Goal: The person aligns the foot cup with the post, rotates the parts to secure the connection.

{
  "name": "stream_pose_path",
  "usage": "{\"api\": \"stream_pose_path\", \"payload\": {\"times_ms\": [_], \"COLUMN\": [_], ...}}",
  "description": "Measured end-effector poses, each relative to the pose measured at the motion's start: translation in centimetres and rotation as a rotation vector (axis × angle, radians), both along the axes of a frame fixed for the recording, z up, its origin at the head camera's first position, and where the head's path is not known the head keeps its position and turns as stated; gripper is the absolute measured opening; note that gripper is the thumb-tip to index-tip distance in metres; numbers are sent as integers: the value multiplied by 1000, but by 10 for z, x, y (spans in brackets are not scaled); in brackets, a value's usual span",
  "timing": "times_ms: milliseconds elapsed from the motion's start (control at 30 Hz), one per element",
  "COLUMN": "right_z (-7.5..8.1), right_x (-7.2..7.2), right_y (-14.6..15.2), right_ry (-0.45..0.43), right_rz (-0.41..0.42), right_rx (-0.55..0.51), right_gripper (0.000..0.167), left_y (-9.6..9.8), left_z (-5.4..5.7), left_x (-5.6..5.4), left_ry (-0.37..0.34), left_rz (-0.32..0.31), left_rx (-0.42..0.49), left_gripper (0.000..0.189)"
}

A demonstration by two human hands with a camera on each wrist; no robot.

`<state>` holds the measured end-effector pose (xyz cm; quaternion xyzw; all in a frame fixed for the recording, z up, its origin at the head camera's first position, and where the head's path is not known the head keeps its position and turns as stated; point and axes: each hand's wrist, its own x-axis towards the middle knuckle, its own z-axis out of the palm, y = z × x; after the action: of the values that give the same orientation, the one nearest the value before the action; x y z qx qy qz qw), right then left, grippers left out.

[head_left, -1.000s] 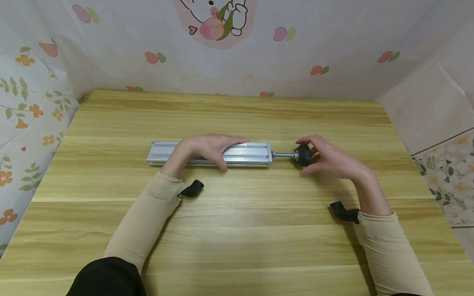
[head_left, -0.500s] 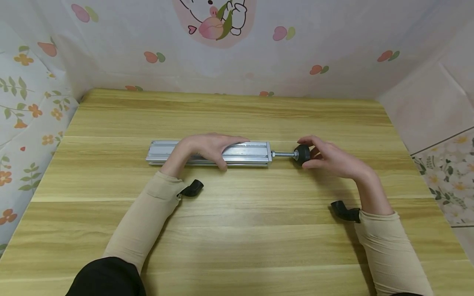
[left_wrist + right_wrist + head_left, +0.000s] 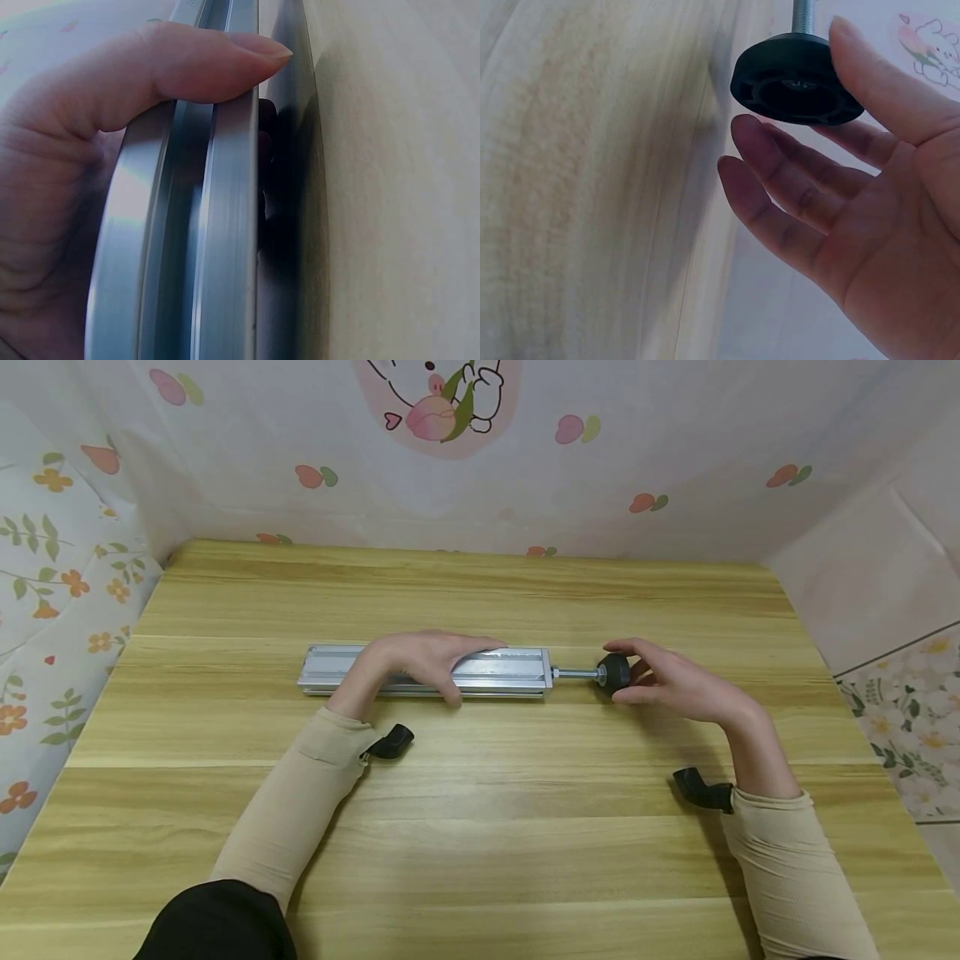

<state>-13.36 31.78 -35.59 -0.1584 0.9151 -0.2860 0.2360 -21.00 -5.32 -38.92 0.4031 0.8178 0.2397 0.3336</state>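
A silver aluminium extrusion profile (image 3: 510, 664) lies crosswise on the wooden table. My left hand (image 3: 420, 653) grips it from above near the middle. In the left wrist view, the thumb (image 3: 206, 64) crosses the grooved side; the other fingers are mostly hidden behind the metal. From the right end plate sticks a levelling foot, its threaded rod (image 3: 576, 674) carrying a nut near the plate and a round black base (image 3: 617, 673). My right hand (image 3: 678, 683) pinches that base by its edge between thumb and fingers. The base's hollow, ribbed underside (image 3: 787, 97) faces the right palm.
The wooden table (image 3: 480, 835) extends around the profile. Printed cloth (image 3: 487, 502) hangs along its back edge, with more patterned sheets at left and right. Black angled wrist mounts (image 3: 392, 742) stick out from both beige sleeves, close over the tabletop.
The right hand's fingers shift slightly around the black base, and its wrist moves a little to the right. The left hand and the profile stay in place.
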Motion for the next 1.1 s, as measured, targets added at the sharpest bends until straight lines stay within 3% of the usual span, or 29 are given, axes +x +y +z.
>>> {"api": "stream_pose_path", "payload": {"times_ms": [133, 633, 1100], "right_z": [-1, -3, 1], "right_x": [0, 0, -1], "right_y": [0, -2, 4], "right_ry": [12, 66, 16], "right_rz": [-4, 34, 66], "right_rx": [-21, -18, -23], "right_gripper": [75, 73, 55], "left_y": [1, 1, 1], "left_z": [0, 0, 0], "left_x": [0, -1, 0], "left_ry": [4, 13, 9], "left_rz": [4, 1, 5], "left_rx": [-6, -8, -26], "left_gripper": [109, 108, 108]}}
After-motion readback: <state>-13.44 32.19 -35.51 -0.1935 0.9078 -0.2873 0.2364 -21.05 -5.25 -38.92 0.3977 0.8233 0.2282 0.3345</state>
